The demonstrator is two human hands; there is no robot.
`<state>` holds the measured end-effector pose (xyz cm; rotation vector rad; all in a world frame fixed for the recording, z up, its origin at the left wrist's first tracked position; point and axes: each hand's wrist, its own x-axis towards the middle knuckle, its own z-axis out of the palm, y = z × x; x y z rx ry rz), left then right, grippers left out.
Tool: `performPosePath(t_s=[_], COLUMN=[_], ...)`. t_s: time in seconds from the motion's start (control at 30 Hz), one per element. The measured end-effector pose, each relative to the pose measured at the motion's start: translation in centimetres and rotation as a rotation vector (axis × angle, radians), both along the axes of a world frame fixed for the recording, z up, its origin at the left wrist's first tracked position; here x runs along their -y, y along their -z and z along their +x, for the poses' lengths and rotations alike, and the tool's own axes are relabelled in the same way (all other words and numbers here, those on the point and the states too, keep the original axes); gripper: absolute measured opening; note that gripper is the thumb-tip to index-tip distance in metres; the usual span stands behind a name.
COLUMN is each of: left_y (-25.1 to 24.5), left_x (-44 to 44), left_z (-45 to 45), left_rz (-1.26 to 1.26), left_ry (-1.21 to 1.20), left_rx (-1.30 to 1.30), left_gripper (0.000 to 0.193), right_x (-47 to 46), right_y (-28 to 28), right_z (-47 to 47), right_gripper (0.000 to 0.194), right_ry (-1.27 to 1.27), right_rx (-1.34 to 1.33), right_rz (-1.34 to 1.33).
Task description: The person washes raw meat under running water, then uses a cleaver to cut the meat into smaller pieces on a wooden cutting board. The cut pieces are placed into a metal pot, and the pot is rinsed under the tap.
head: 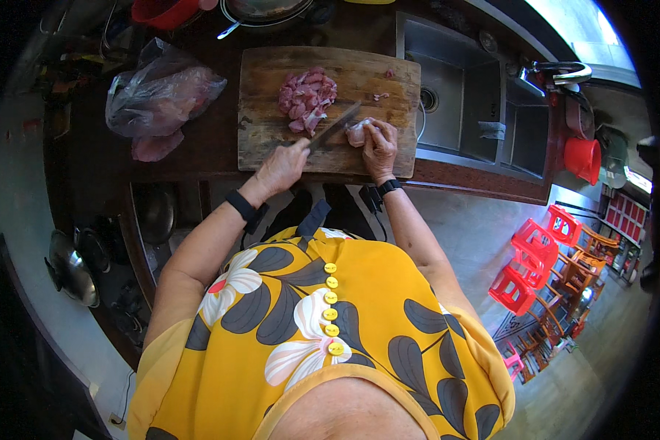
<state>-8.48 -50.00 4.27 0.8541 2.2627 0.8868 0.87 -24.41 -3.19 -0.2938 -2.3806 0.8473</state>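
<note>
My left hand (283, 168) grips a knife (335, 125), its blade slanting up to the right over a wooden cutting board (264, 146). Its handle is mostly hidden in my fingers. My right hand (381, 146) holds a pale pink piece of raw meat (356, 135) down on the board, just right of the blade. Beyond the knife, a pile of cut raw meat (308, 99) lies left of the board's middle. A few small meat scraps (381, 96) lie toward the board's right side.
A clear plastic bag (148, 104) with meat in it lies left of the board, with a slice of meat (157, 146) at its near edge. A steel double sink (434, 126) with a faucet (561, 71) adjoins on the right. A pan (267, 11) stands behind. Red stools (533, 247) are at right.
</note>
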Motion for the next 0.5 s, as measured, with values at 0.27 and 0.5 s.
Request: performPosePath(t_s=[0.27,0.5], left_y=[-1.0,-0.5], left_x=[1.3,1.9], left_z=[-6.1,-4.3], left_rz=[0.143,0.135], left_ry=[-0.39,-0.432], left_rx=[0.678,0.608], left_gripper=[0.045,0.04], right_x=[1.3,2.4], right_y=[-2.3,-2.2], right_z=[-0.2,-0.8], right_gripper=[0.043,0.027], right_ry=[0.258,-0.029], right_rx=[0.372,0.351], right_rz=[0.026,-0.629])
